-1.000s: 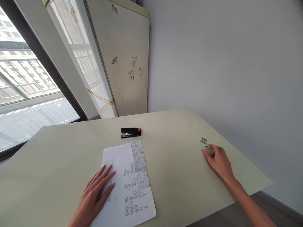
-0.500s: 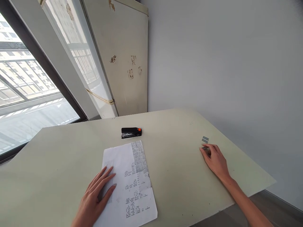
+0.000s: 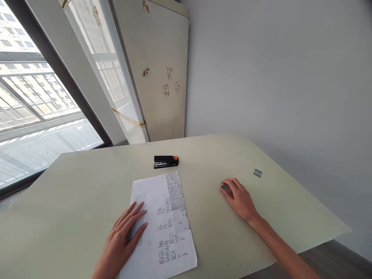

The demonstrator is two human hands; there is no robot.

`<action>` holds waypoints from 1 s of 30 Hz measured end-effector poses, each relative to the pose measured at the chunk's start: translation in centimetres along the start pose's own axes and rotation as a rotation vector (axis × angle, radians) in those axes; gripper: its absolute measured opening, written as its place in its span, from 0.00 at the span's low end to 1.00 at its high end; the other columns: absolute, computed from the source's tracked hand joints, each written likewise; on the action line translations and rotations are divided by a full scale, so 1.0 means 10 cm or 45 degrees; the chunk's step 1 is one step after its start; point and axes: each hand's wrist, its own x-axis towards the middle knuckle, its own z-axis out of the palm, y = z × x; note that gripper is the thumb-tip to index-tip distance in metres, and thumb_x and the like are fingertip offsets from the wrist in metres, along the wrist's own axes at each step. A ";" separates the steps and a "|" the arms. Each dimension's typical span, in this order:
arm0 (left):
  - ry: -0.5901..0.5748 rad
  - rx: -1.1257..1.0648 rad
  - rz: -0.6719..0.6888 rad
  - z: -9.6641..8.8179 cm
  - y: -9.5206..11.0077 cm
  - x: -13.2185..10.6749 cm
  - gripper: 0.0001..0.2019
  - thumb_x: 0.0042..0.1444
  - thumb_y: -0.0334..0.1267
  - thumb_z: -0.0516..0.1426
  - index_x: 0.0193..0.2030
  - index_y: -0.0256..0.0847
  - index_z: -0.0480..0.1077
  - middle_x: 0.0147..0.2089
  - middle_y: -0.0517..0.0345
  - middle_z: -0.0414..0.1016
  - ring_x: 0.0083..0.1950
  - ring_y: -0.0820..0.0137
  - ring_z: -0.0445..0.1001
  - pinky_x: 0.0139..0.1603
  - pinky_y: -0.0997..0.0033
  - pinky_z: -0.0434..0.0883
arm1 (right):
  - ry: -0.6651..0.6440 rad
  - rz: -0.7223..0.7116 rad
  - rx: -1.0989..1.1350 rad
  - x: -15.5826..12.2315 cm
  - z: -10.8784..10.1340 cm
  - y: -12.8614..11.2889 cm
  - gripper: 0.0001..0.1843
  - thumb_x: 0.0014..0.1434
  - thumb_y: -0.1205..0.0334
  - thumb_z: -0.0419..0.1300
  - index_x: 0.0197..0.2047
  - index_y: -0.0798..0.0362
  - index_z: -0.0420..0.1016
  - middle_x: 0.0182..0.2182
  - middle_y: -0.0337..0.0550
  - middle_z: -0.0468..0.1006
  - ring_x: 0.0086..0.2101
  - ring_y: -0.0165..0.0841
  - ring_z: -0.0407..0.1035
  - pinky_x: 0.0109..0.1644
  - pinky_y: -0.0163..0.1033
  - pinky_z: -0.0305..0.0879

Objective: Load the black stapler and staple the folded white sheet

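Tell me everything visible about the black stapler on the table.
The black stapler is small and oblong, seemingly plastic, with an orange tip at its right end and silvery metal along its lower side. It lies closed and flat on the pale green table, just beyond the printed white paper sheet, not touching it. Nothing else touches it.
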 end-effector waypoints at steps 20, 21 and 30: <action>-0.002 -0.028 -0.042 -0.02 0.07 -0.01 0.19 0.70 0.53 0.57 0.64 0.56 0.74 0.71 0.63 0.70 0.75 0.53 0.64 0.70 0.45 0.71 | -0.057 -0.091 0.159 0.03 0.00 -0.37 0.19 0.75 0.44 0.50 0.44 0.45 0.76 0.46 0.46 0.75 0.38 0.37 0.76 0.44 0.45 0.77; -0.004 -0.028 -0.040 -0.02 0.07 -0.02 0.19 0.70 0.53 0.57 0.64 0.56 0.74 0.71 0.63 0.70 0.75 0.53 0.64 0.70 0.46 0.71 | -0.058 -0.087 0.160 0.03 0.00 -0.37 0.19 0.75 0.43 0.50 0.43 0.45 0.76 0.47 0.46 0.75 0.37 0.37 0.76 0.43 0.46 0.77; 0.014 -0.035 -0.030 -0.01 0.06 -0.02 0.19 0.69 0.53 0.58 0.64 0.57 0.74 0.71 0.63 0.71 0.75 0.53 0.65 0.70 0.46 0.71 | -0.119 -0.052 0.218 0.00 0.01 -0.34 0.16 0.75 0.45 0.51 0.44 0.44 0.73 0.42 0.43 0.78 0.39 0.38 0.75 0.44 0.45 0.74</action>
